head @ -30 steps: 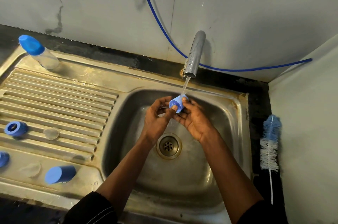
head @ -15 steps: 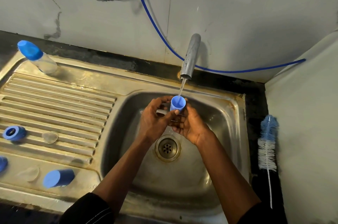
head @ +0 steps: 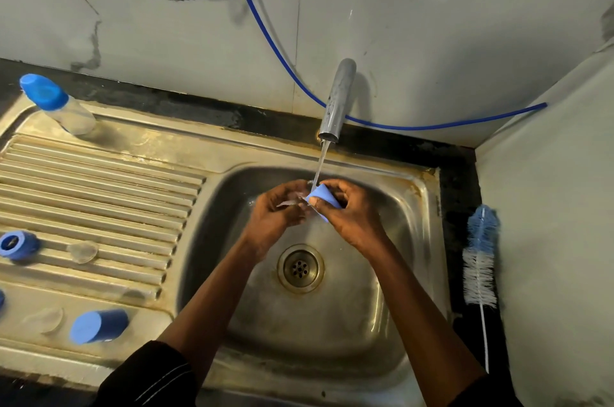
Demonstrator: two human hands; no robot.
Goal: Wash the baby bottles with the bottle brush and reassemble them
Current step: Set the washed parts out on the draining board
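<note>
My right hand [head: 350, 219] grips the blue cap [head: 324, 199] under the tap [head: 335, 101], my left hand [head: 274, 215] pinches a clear piece [head: 288, 203]; I should tilt the cap's opening into the stream.

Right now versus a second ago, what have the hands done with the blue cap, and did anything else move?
The blue cap was tipped: its mouth faced up under the stream, now it lies sideways in the right hand, closed end showing. The left hand keeps holding a clear piece beside it. The tap runs on; bottle brush, capped bottle and loose parts stayed put.
</note>
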